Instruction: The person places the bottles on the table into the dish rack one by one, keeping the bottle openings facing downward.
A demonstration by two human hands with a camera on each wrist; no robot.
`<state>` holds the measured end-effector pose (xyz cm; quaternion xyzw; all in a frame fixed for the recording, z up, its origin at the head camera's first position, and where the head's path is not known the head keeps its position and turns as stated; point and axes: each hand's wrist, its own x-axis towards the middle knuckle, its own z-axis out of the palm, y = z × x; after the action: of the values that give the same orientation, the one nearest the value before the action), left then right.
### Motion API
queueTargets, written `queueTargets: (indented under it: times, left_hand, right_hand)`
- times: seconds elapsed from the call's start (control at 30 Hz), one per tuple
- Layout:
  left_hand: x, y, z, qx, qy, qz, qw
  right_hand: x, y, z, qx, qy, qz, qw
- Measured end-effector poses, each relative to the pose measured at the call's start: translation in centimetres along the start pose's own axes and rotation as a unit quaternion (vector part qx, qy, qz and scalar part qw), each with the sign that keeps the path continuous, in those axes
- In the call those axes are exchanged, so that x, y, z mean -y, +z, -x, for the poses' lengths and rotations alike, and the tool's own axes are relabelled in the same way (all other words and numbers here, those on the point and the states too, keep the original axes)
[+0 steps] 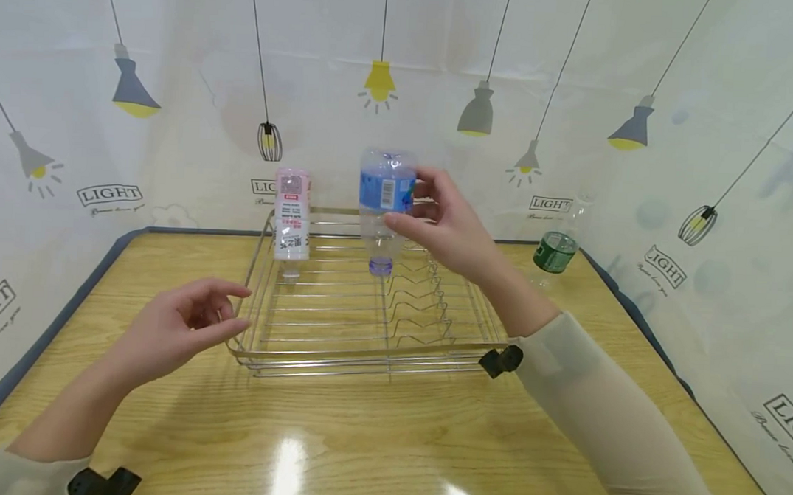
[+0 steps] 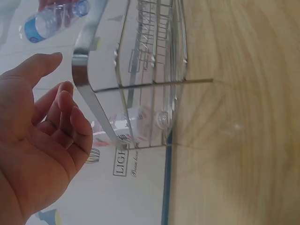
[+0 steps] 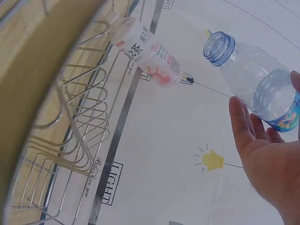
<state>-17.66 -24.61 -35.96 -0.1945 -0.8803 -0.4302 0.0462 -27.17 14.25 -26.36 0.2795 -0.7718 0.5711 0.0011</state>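
My right hand (image 1: 453,224) grips a clear plastic bottle with a blue label (image 1: 374,191) and holds it upside down above the wire dish rack (image 1: 326,348). In the right wrist view, the uncapped neck of this bottle (image 3: 219,48) faces the rack. A pink-and-white labelled bottle (image 1: 293,217) stands upside down in the rack's back left part. My left hand (image 1: 173,330) hovers by the rack's left front corner, fingers loosely bent, holding nothing. The left wrist view shows that hand (image 2: 47,136) beside the rack's metal rim (image 2: 80,65).
A clear bottle with a green label (image 1: 556,252) stands on the wooden table (image 1: 335,437), right of the rack. Wavy wire dividers (image 1: 420,308) line the rack's right half. A white curtain printed with lamps (image 1: 433,27) encloses the table's back and sides.
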Motion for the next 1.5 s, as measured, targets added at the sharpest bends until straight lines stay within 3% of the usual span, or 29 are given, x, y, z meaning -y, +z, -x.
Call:
queueTargets:
  times: [0.37, 0.67, 1.13, 1.5]
  left_hand:
    - [1.7, -0.3, 0.9, 0.014, -0.037, -0.016, 0.9991]
    - [2.3, -0.1, 1.0, 0.015, -0.053, 0.001, 0.9985]
    - [2.8, 0.4, 1.0, 0.021, -0.027, 0.032, 0.9989]
    - [3.1, 0.4, 0.6, 0.043, -0.038, 0.059, 0.9966]
  right_hand:
    - [0.7, 1.1, -2.9, -0.023, 0.029, -0.012, 0.999]
    - [0.4, 3.2, -5.9, -0.041, 0.027, -0.024, 0.999]
    - [-2.4, 6.4, -9.3, -0.064, 0.024, -0.038, 0.997]
    - [-4.6, 8.7, -11.2, -0.088, 0.057, -0.061, 0.993]
